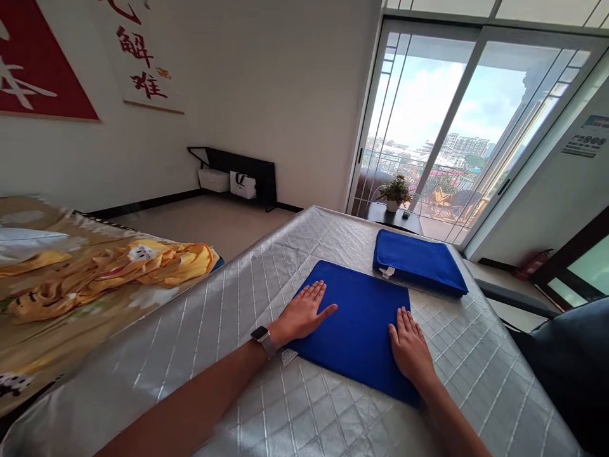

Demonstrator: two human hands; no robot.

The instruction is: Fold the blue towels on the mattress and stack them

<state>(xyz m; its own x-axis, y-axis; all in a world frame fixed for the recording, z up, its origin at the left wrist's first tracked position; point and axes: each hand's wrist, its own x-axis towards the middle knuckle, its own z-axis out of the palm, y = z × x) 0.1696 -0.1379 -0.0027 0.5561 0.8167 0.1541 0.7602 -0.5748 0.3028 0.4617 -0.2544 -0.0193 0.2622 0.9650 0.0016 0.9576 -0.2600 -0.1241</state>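
Observation:
A flat blue fabric piece (356,317), rectangular with a small white tag at its near left corner, lies on a silver quilted cover (285,412). Resting flat on its left side is my left hand (304,311), fingers stretched out and thumb apart; a watch is on that wrist. My right hand (410,343) lies along the right edge of the piece, its fingers straight and pointing away. Neither hand grips anything. Just beyond, to the right, sits a stack of similar blue fabric pieces (421,260) with a white tag hanging at its left corner.
On the left, rumpled yellow cloth (176,270) lies on a patterned bed (57,330). Behind the silver surface stand a small dark table (394,219) with a potted plant (394,190) and sliding glass doors. A black shelf (242,162) is against the wall; a dark seat (566,362) is at right.

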